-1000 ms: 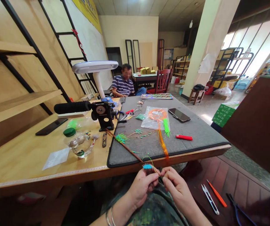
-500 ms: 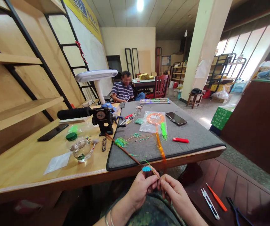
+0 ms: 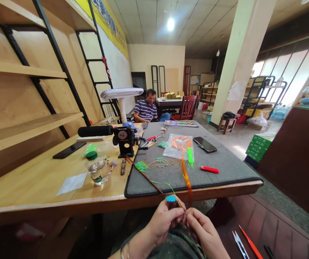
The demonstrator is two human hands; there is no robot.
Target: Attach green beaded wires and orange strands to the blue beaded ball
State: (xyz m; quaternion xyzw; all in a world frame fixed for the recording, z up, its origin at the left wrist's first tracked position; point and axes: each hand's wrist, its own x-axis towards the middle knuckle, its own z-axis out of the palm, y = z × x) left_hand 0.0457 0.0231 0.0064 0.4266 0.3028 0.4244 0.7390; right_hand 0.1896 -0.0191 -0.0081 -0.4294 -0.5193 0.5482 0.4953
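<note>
My left hand (image 3: 162, 222) is closed around the near end of a thin brown rod (image 3: 143, 173) that slants up across the grey mat (image 3: 224, 171) to a black vise (image 3: 124, 139). A small blue bead cluster (image 3: 171, 198) sits on the rod just above my left fingers. Beside it, my right hand (image 3: 203, 232) pinches a fine green thread (image 3: 174, 189) that curls up from the fingertips. Both hands meet below the table's front edge, over my lap.
On the mat lie an orange strand (image 3: 185, 174), a plastic bag (image 3: 180, 145), a phone (image 3: 204, 144), a red lighter (image 3: 209, 169) and green bead pieces (image 3: 142, 166). A glass jar (image 3: 97, 171) and lamp (image 3: 121, 99) stand on the wooden table. Snips (image 3: 239, 244) lie on the bench. A person (image 3: 148, 109) sits far behind.
The view has tilted up, so my hands sit lower in the frame. The hands stay together on the rod and thread.
</note>
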